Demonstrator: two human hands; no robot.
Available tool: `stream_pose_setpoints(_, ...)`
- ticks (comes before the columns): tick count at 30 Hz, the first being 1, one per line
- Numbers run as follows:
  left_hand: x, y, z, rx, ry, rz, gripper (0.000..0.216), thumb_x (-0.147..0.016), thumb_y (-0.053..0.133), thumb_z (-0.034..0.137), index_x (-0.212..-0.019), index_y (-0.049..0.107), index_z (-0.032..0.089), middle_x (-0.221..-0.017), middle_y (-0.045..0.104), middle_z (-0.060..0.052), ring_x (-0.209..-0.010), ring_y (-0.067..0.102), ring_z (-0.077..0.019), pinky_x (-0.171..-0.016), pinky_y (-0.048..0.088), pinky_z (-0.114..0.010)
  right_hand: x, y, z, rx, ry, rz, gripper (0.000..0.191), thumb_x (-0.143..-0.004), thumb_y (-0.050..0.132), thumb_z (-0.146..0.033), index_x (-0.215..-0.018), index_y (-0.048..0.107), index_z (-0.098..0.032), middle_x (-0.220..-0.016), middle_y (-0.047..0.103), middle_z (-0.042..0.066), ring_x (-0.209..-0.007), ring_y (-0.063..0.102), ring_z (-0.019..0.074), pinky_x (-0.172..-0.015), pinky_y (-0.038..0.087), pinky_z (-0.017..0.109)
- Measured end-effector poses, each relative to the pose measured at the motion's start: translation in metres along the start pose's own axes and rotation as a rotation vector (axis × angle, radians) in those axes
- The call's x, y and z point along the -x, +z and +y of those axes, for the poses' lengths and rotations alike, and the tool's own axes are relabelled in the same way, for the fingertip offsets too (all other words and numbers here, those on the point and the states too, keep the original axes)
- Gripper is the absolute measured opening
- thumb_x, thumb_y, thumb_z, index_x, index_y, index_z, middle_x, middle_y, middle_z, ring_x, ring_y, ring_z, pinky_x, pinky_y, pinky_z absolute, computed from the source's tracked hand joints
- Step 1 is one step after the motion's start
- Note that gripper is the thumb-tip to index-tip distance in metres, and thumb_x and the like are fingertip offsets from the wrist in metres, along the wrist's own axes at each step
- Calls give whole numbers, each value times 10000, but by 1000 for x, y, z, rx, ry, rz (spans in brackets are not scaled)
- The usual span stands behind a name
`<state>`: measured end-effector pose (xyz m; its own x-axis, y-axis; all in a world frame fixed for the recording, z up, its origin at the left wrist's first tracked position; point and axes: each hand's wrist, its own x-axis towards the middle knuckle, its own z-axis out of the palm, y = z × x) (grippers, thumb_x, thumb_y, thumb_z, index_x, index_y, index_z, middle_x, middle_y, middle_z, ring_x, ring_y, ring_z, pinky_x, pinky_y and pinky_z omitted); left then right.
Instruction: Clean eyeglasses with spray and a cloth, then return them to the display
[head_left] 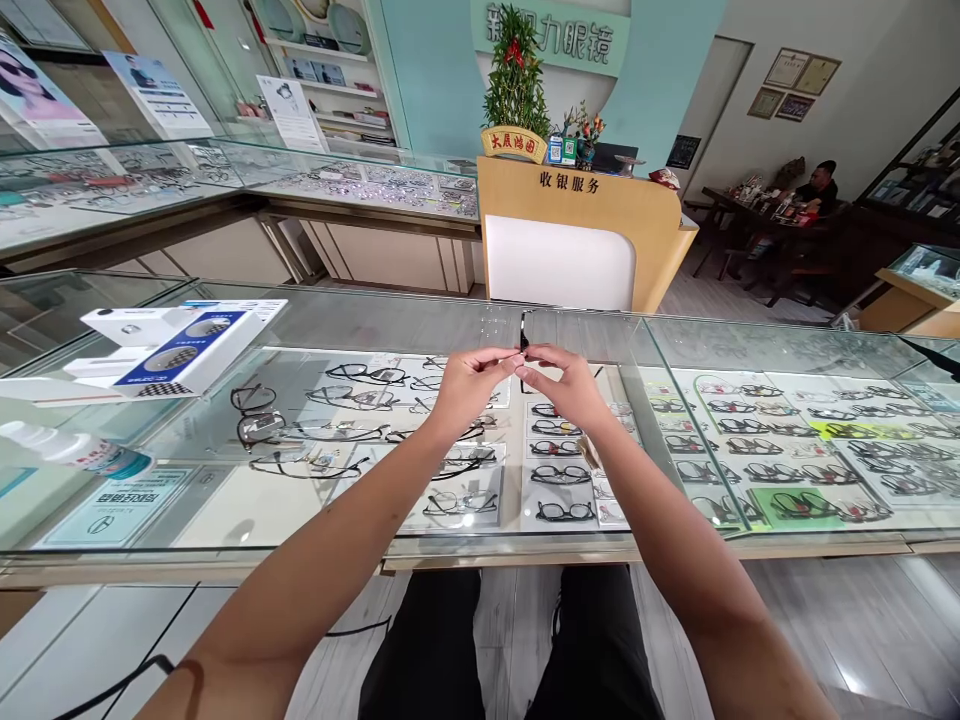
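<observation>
My left hand [466, 385] and my right hand [568, 385] meet fingertip to fingertip above the glass display counter [420, 320]. Both pinch a small thin dark piece [523, 348] between them; it is too small to identify. Under the glass just beneath the hands lie trays with several rows of eyeglass frames [559, 475]. My forearms reach in from the bottom of the view, and my legs in black trousers show below the counter's edge.
White and blue boxes [176, 350] sit on the counter at the left, with loose dark glasses [259, 415] and a white bottle [75, 450] near them. A wooden cashier desk [577, 230] with a plant [515, 80] stands beyond. A person [821, 185] sits at the far right.
</observation>
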<state>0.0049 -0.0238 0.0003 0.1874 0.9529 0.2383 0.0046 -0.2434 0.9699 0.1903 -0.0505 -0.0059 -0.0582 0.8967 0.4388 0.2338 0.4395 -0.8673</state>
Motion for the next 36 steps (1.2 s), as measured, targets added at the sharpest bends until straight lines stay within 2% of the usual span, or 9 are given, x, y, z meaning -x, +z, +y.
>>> stream_pose_setpoints(5,3,-1,-1,-107,85,-32,455,-932,759,584,-1126,864,186,-628,394,43,-599,324,-129,-597,301,-307,-5,-10,3,11,-20,52,377,-900,830,-608,-1033,840,-256,-1170,829,71,-1087,754,268,-1029,580,436)
stream_pose_setpoints(8,12,2,0,-345,299,20,357,-1014,680,446,-1256,810,216,-638,368,62,-600,371,-132,-648,367,-296,-11,-25,6,15,-17,138,433,-894,820,-654,-1028,846,-243,-1213,844,84,-1103,763,272,-1034,586,436)
stream_pose_setpoints(10,21,9,3,-509,427,-23,294,-1041,636,380,-1236,792,224,-636,407,65,-597,425,-129,-673,389,-293,-15,-37,7,4,-20,189,466,-895,805,-693,-1000,850,-241,-1209,850,86,-1117,764,279,-1041,586,445)
stream_pose_setpoints(13,37,30,10,-690,552,-309,250,-1083,567,324,-1174,781,232,-720,609,32,-645,555,-140,-687,410,-304,-18,-51,8,-4,-39,222,493,-891,792,-735,-946,857,-250,-1174,850,80,-1124,753,288,-1048,589,457)
stream_pose_setpoints(17,54,68,7,-959,745,-717,210,-1071,618,300,-1184,771,210,-1121,765,-86,-979,702,-242,-847,495,-371,-19,-59,9,-53,-42,227,490,-882,797,-740,-927,871,-258,-1196,838,76,-1183,731,299,-1074,587,469)
stream_pose_setpoints(20,59,89,-5,-1096,830,-799,330,-1040,711,376,-1308,734,185,-1341,720,-157,-1234,667,-338,-1004,503,-456,-20,-62,11,-109,-35,228,475,-860,824,-722,-957,889,-262,-1214,835,68,-1214,720,298,-1073,591,470)
stream_pose_setpoints(22,61,94,-14,-1154,820,-816,332,-1050,709,396,-1309,731,189,-1360,722,-152,-1243,672,-342,-1019,493,-466,-21,-63,12,-137,-34,238,456,-844,846,-693,-986,900,-263,-1194,841,65,-1204,723,295,-1059,594,466)
stream_pose_setpoints(26,65,85,-17,-1247,757,-803,235,-1083,651,324,-1258,757,208,-1257,760,-116,-1134,707,-302,-970,473,-440,-23,-64,14,-201,-30,271,380,-825,873,-599,-969,902,-249,-1166,855,66,-1160,746,285,-1068,588,461)
stream_pose_setpoints(36,108,23,-6,-1282,617,-702,227,-1101,604,245,-1223,795,225,-1255,787,-95,-1160,692,-287,-927,463,-437,-19,-61,23,-220,8,365,284,-786,891,-473,-911,884,-218,-1085,869,77,-1109,782,306,-1096,591,523)
